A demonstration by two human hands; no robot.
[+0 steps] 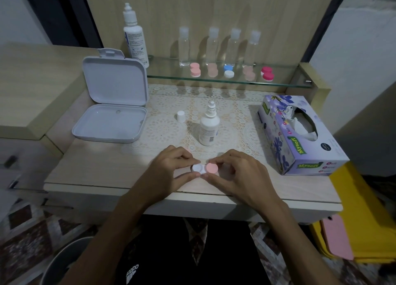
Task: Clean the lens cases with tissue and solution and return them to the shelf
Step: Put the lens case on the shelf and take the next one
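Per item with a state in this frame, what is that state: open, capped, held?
White lens case with pink cap: left well uncapped, right capped.
Left hand: grips the case.
Right hand: pinches the pink cap.
Small white solution bottle: uncapped, upright.
White hinged plastic box: open.
Purple tissue box: tissue protruding.

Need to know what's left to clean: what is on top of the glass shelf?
On the glass shelf stand four clear bottles and five lens cases. The large solution bottle stands at its left end; its base is hidden by the open white box.

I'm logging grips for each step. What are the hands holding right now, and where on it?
Both hold one lens case: the left hand pinches the open white well's end, the right hand grips the pink-capped end.
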